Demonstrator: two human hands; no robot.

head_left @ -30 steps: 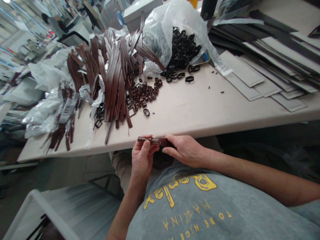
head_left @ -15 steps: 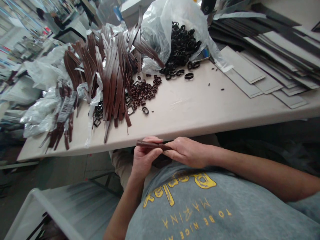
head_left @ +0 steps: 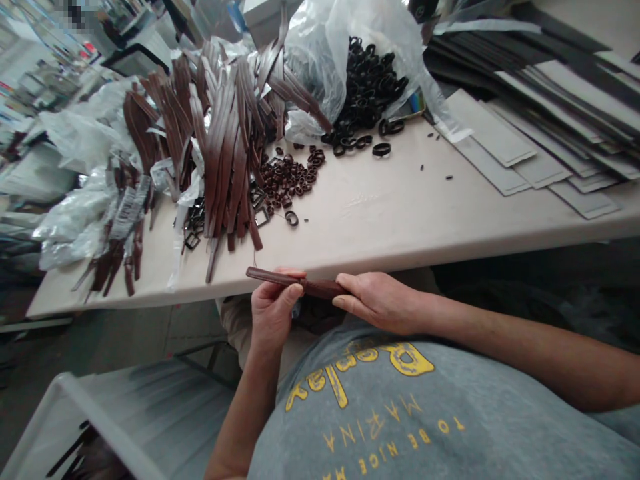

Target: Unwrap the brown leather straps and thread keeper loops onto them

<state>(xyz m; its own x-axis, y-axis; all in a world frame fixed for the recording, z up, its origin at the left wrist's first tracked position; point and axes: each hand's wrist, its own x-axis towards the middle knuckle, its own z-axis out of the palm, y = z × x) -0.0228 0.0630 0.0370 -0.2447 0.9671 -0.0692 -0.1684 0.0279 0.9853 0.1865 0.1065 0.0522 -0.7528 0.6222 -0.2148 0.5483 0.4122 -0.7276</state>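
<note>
A dark brown leather strap [head_left: 321,288] runs between my hands, held just off the table's front edge and above my lap. Its stitched left end sticks out past the fingers of my left hand [head_left: 273,303], which pinches it between thumb and fingers. A narrow band seems to cross the strap beside that thumb; whether it is a separate loop I cannot tell. My right hand [head_left: 383,303] is closed on the strap's other part, with thumb and fingers covering it. Small brown leather loops [head_left: 290,177] lie heaped on the table beyond, beside a pile of brown straps [head_left: 223,160].
Black loops [head_left: 370,87] spill from a clear plastic bag [head_left: 320,47] at the back. Grey and black flat strips [head_left: 530,133] are stacked at the right of the table [head_left: 380,220]. Metal buckles [head_left: 193,237] lie by the straps. A white-framed cart [head_left: 100,413] stands lower left.
My left hand has shifted left along with the strap's end, and more strap now shows between my hands. My right hand stays in nearly the same place.
</note>
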